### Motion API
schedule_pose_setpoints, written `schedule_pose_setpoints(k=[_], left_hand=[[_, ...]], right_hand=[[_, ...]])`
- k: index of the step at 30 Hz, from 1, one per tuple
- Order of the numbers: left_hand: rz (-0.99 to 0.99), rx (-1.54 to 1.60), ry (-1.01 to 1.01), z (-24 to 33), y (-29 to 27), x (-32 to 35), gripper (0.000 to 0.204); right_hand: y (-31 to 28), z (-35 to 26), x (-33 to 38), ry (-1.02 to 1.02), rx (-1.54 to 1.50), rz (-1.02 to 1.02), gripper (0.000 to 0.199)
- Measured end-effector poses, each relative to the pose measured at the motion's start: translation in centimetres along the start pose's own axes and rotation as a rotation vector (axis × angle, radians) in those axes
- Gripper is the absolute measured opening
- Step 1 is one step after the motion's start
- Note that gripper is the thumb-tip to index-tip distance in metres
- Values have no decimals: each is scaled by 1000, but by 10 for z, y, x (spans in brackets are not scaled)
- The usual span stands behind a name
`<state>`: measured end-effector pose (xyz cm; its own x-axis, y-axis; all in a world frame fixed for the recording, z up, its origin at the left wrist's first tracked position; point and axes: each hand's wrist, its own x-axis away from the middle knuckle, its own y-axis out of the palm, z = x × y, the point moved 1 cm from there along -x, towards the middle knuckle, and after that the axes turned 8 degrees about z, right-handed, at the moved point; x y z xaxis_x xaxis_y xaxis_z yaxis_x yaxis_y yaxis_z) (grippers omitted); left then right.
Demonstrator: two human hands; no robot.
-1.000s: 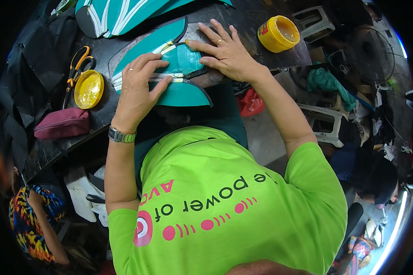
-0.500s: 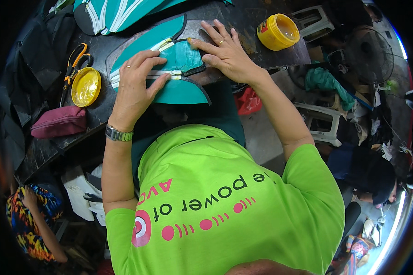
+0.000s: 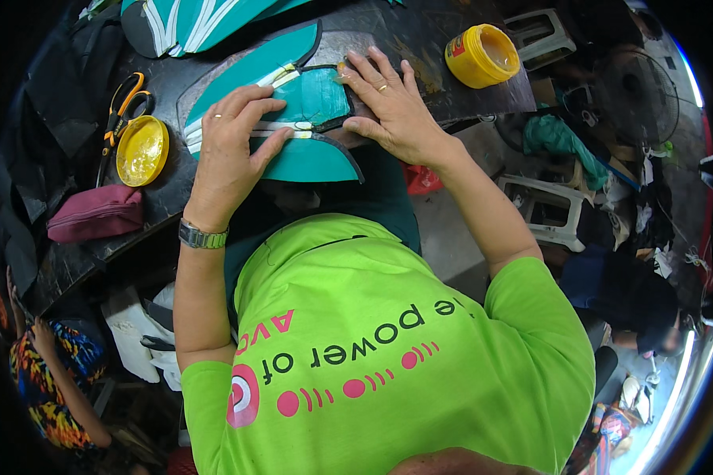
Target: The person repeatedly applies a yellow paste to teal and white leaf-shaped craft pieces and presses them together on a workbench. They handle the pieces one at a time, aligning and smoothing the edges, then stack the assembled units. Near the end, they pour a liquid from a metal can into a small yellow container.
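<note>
A teal shoe upper (image 3: 309,162) with white stripes and black edging lies flat on the dark table. Its middle piece (image 3: 318,95), like a tongue, has a shiny, wet-looking patch. My left hand (image 3: 234,146) holds the upper down, bent fingers on the far flap and thumb on the near one. My right hand (image 3: 392,107) rests at the right edge of the middle piece, fingers spread and nothing gripped. Yellowish glue shows near its index fingertip. An uncapped yellow jar (image 3: 482,57) of amber glue stands to the right.
On the table's left are orange-and-black scissors (image 3: 117,119), a yellow lid (image 3: 142,150) smeared with glue and a maroon pouch (image 3: 95,213). More teal pieces (image 3: 238,17) lie at the back. White stools (image 3: 548,212) and a fan (image 3: 634,99) stand right; another person's arm (image 3: 67,380) shows lower left.
My right hand has shifted slightly right, its index fingertip drawing back from the middle piece to its edge. My left hand keeps its place on the upper.
</note>
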<state>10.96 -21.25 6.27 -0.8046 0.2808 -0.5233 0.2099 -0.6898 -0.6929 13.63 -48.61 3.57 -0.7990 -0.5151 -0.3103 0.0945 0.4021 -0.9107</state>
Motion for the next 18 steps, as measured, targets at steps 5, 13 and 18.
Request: schedule_pose_setpoints(k=[5, 13, 18], left_hand=[[2, -8, 4, 0, 1, 0, 35], [-120, 0, -22, 1, -8, 0, 50], [-265, 76, 14, -2, -21, 1, 81]], right_hand=[[0, 4, -9, -9, 60, -3, 73], [-7, 8, -3, -20, -90, -83, 55], [-13, -4, 19, 23, -170, -119, 53]])
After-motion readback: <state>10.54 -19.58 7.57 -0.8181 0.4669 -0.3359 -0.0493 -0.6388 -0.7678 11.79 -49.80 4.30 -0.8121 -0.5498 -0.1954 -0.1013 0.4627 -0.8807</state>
